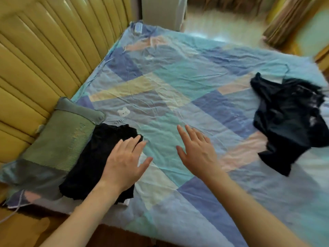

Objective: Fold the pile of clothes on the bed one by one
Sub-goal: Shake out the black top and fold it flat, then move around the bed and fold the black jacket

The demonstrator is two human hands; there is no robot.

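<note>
Left hand (122, 163): fingers spread flat on folded black garment (96, 163) at near bed edge, touching green pillow (57, 139) | Right hand (195, 148): fingers spread, holding nothing, over bare patchwork pastel bedsheet (178, 82) | Crumpled dark garment (288, 118): well apart, near right bed edge

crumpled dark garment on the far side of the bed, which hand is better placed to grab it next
Probably the right hand: it is open, free above the sheet, nearer the crumpled dark garment. The left hand rests on the folded black garment.
</note>
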